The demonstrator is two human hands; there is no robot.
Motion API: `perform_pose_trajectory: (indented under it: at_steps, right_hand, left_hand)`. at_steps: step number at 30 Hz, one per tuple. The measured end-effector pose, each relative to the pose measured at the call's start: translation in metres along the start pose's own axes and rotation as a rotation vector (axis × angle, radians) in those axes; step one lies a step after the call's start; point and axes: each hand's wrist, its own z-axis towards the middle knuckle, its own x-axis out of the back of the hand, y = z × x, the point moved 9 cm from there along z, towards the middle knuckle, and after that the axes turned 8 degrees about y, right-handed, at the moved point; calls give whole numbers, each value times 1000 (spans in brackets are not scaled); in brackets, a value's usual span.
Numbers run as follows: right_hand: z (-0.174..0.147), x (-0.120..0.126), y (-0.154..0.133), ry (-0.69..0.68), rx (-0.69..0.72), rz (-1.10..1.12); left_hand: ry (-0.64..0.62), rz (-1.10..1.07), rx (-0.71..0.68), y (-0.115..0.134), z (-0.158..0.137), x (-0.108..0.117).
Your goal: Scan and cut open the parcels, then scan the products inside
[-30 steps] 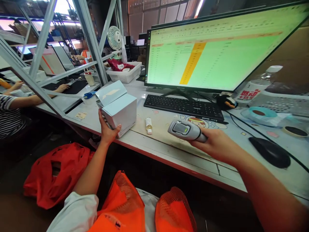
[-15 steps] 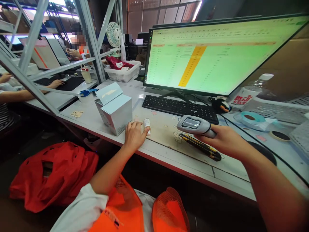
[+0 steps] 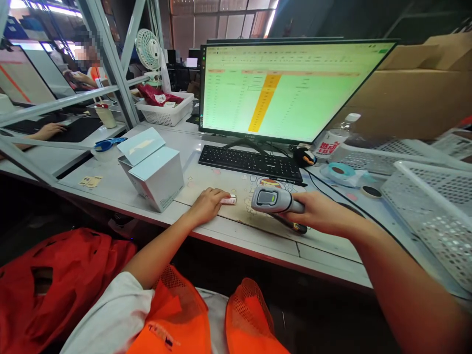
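My left hand (image 3: 207, 205) rests on the desk mat, fingers closed on a small white item (image 3: 230, 200) with red print, perhaps a little box or tube. Part of that item is hidden under the fingertips. A grey barcode scanner (image 3: 268, 198) is in the grip of my right hand (image 3: 316, 210), just above the mat and to the right of the white item. A green light shows on the scanner's top. Beneath it lies a black and yellow utility knife (image 3: 295, 226), partly covered. Left of my left hand stands a pale carton (image 3: 158, 179) with its flap raised.
Behind the hands are a black keyboard (image 3: 250, 163) and a monitor (image 3: 291, 93) showing a spreadsheet. To the right are a water bottle (image 3: 334, 140), tape roll (image 3: 339, 171) and white basket (image 3: 424, 206). A metal frame (image 3: 110, 64) borders the left; a co-worker's hand (image 3: 51, 130) is beyond.
The view has swung right. The white item has turned from pointing away to lying sideways in my left hand. The scanner has come nearer to it, and its green light now shows.
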Motion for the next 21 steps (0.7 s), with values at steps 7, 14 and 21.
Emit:
perform_pose_trajectory:
  at_steps: [7, 14, 21]
  right_hand:
    - [3, -13, -12, -18, 47, -120]
    - [15, -8, 39, 134, -43, -161]
    - [12, -14, 121, 311, -297, -330]
  left_hand:
    - [17, -62, 7, -6, -1, -4]
    - [79, -202, 152, -15, -5, 3]
    - [275, -225, 233, -19, 2, 35]
